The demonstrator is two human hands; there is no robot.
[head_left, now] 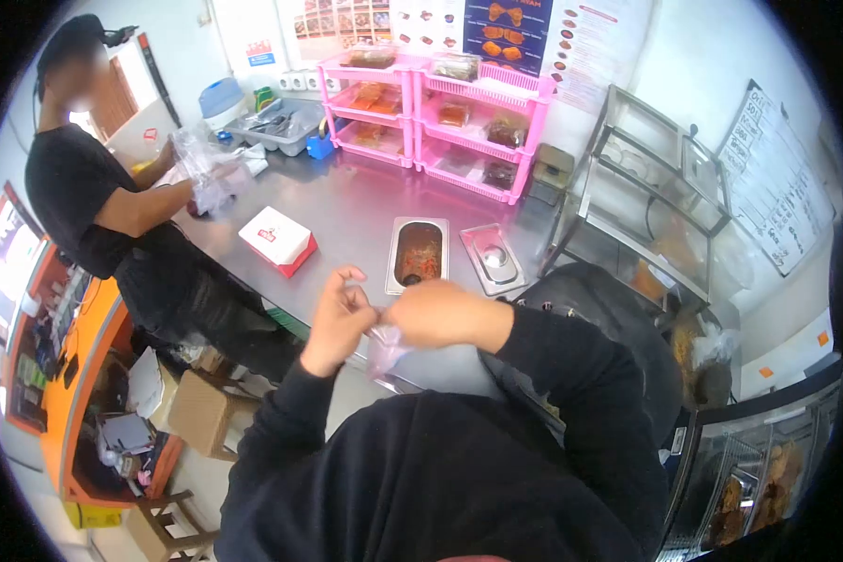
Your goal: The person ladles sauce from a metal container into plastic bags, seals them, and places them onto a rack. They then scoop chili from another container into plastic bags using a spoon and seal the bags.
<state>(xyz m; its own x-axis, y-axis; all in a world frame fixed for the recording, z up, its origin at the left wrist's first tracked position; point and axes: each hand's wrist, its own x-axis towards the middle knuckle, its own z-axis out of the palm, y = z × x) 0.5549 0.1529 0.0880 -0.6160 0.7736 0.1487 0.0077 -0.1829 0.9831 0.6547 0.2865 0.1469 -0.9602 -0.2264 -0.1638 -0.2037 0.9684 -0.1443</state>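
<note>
My left hand (340,320) and my right hand (433,314) meet in front of my chest, over the near edge of the steel counter. Between them hangs a small clear plastic bag (384,351), its top pinched by the fingers of both. Just beyond my right hand stands a metal container (419,245) of reddish sauce, with a dark round thing at its near end. A metal lid (494,258) lies to its right. To the left, beyond my left hand, sits a white and red box (279,241).
A co-worker (84,178) at the left holds a plastic bag (211,173). Pink tiered racks (482,140) with packets stand at the back, beside a grey tray (276,126). At the right are a glass-and-metal case (642,187) and a large dark round object (599,314).
</note>
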